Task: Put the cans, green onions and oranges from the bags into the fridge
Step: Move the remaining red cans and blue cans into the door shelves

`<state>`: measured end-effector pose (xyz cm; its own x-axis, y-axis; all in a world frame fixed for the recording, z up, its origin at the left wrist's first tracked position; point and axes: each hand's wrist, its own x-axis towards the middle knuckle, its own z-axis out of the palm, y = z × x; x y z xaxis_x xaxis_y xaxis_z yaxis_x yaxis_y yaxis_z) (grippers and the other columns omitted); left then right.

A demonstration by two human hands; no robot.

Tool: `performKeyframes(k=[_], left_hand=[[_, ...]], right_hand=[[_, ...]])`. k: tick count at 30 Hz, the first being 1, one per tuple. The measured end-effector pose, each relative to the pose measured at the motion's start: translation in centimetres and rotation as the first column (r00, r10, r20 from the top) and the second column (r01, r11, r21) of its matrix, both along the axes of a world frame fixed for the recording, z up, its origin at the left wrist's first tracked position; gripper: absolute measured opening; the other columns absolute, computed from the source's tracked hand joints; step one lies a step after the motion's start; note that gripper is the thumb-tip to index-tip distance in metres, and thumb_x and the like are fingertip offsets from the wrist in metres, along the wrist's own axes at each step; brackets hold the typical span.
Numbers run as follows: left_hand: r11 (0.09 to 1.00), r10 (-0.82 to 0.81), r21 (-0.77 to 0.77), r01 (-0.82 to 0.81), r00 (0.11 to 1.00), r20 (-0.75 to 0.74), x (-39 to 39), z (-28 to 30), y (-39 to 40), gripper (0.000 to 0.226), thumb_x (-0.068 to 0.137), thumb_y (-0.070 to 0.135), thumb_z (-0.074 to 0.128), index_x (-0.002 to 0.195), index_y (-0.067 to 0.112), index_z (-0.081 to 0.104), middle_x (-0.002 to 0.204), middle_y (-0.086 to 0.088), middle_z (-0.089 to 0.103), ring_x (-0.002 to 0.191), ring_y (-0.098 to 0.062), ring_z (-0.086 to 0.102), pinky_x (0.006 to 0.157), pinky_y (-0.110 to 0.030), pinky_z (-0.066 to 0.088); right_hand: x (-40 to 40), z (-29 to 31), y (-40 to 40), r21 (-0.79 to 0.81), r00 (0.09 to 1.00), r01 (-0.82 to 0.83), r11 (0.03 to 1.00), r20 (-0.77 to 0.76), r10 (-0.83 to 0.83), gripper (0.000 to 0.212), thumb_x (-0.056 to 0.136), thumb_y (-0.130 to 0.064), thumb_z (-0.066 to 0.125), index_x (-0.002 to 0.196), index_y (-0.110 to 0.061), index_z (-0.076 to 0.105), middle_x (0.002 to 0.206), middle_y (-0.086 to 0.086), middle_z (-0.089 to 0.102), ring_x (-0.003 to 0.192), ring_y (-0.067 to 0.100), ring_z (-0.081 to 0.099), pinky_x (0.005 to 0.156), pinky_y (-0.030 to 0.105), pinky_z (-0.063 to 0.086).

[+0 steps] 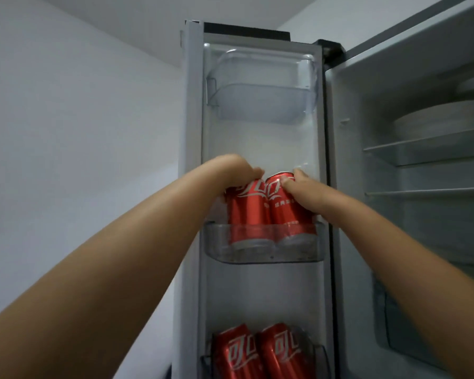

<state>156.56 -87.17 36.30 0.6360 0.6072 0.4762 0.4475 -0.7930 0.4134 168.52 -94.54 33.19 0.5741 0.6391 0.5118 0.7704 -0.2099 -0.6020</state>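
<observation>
Red cans fill two door shelves; left hand (241,170) and right hand (303,191) each clasp a can on the middle shelf (260,246); onions, oranges unseen.

White Chinese Coca-Cola script, 可口可乐, runs down the red cans in the middle door bin (263,247); the two cans below (257,351) show 可口; smaller print seems unreadable.

A plain white wall (80,110) is filling the left side, meeting a white ceiling (175,9) above, with dim, even light falling softly across both of them.
</observation>
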Motion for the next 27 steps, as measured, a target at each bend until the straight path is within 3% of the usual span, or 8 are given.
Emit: performKeyframes(k=[3, 4, 9, 12, 16, 19, 23, 27], left_hand=[[0.999, 0.050, 0.018, -0.051, 0.997, 0.052, 0.8, -0.7, 0.2, 0.044, 0.105, 0.021, 0.024, 0.144, 0.002, 0.031, 0.148, -0.019, 0.037, 0.125, -0.036, 0.048, 0.099, -0.040, 0.040], [0.998, 0.058, 0.001, -0.058, 0.998, 0.028, 0.8, -1.1, 0.4, 0.044, 0.105, 0.020, 0.022, 0.145, 0.002, 0.028, 0.149, -0.020, 0.034, 0.131, -0.036, 0.042, 0.104, -0.040, 0.037], [0.996, 0.076, 0.062, -0.068, 0.987, -0.144, 0.2, -1.9, 1.0, 0.044, 0.104, 0.026, 0.026, 0.143, 0.005, 0.028, 0.144, -0.019, 0.036, 0.125, -0.039, 0.046, 0.098, -0.047, 0.048], [0.962, 0.161, 0.250, -0.111, 0.968, -0.191, -0.3, -2.5, 0.2, 0.043, 0.104, 0.020, 0.026, 0.145, 0.004, 0.024, 0.146, -0.019, 0.035, 0.129, -0.036, 0.043, 0.104, -0.040, 0.041], [0.869, 0.191, 0.483, -0.109, 0.974, -0.124, -2.7, -3.7, 1.0, 0.032, 0.099, 0.020, 0.036, 0.121, 0.006, 0.055, 0.124, -0.016, 0.058, 0.111, -0.034, 0.056, 0.089, -0.037, 0.047], [0.806, 0.182, 0.567, -0.172, 0.983, 0.040, -6.3, -5.3, 1.8, 0.029, 0.096, 0.019, 0.038, 0.110, 0.007, 0.061, 0.115, -0.014, 0.061, 0.105, -0.034, 0.057, 0.084, -0.036, 0.047], [0.800, 0.251, 0.543, -0.256, 0.964, 0.085, -11.6, -8.3, 3.9, 0.030, 0.097, 0.017, 0.037, 0.115, 0.008, 0.059, 0.117, -0.009, 0.060, 0.108, -0.029, 0.055, 0.077, -0.031, 0.044], [0.832, 0.388, 0.461, -0.309, 0.918, -0.084, -18.9, -11.6, 8.3, 0.030, 0.097, 0.019, 0.039, 0.118, 0.010, 0.057, 0.120, -0.009, 0.057, 0.111, -0.028, 0.054, 0.077, -0.031, 0.041]], right_hand=[[-0.4, -0.7, 0.7, -0.006, 0.993, 0.065, 0.998, 0.096, -0.064, 0.041, 0.100, -0.027, 0.024, 0.132, -0.004, 0.036, 0.136, 0.021, 0.045, 0.118, 0.033, 0.049, 0.082, 0.028, 0.036], [-0.5, -0.9, 0.9, -0.002, 0.991, 0.070, 0.998, 0.115, -0.070, 0.041, 0.101, -0.026, 0.023, 0.132, -0.004, 0.036, 0.136, 0.021, 0.045, 0.119, 0.033, 0.048, 0.084, 0.029, 0.037], [-1.2, -1.5, 0.8, 0.004, 0.967, 0.133, 0.991, 0.218, -0.131, 0.041, 0.101, -0.026, 0.023, 0.132, -0.005, 0.038, 0.134, 0.022, 0.048, 0.119, 0.033, 0.049, 0.094, 0.035, 0.042], [-1.5, -1.9, 0.7, 0.069, 0.929, 0.178, 0.982, 0.317, -0.190, 0.038, 0.099, -0.024, 0.029, 0.126, -0.002, 0.045, 0.128, 0.022, 0.053, 0.113, 0.032, 0.052, 0.091, 0.035, 0.044], [-1.9, -3.0, -0.1, 0.291, 0.838, 0.114, 0.950, 0.486, -0.249, 0.034, 0.094, -0.019, 0.041, 0.115, 0.001, 0.060, 0.120, 0.020, 0.060, 0.110, 0.031, 0.054, 0.090, 0.032, 0.042], [-4.0, -4.6, 0.2, 0.381, 0.765, 0.043, 0.923, 0.582, -0.276, 0.043, 0.081, -0.027, 0.041, 0.097, 0.002, 0.069, 0.106, 0.021, 0.068, 0.097, 0.038, 0.061, 0.086, 0.040, 0.047], [-9.1, -6.6, 2.8, 0.368, 0.733, -0.024, 0.929, 0.638, -0.234, 0.040, 0.072, -0.026, 0.041, 0.077, 0.001, 0.070, 0.083, 0.021, 0.072, 0.075, 0.038, 0.067, 0.075, 0.045, 0.053], [-16.7, -8.6, 6.2, 0.288, 0.734, -0.034, 0.957, 0.658, -0.172, 0.038, 0.077, -0.024, 0.044, 0.094, 0.001, 0.068, 0.097, 0.020, 0.070, 0.093, 0.038, 0.063, 0.088, 0.043, 0.045]])
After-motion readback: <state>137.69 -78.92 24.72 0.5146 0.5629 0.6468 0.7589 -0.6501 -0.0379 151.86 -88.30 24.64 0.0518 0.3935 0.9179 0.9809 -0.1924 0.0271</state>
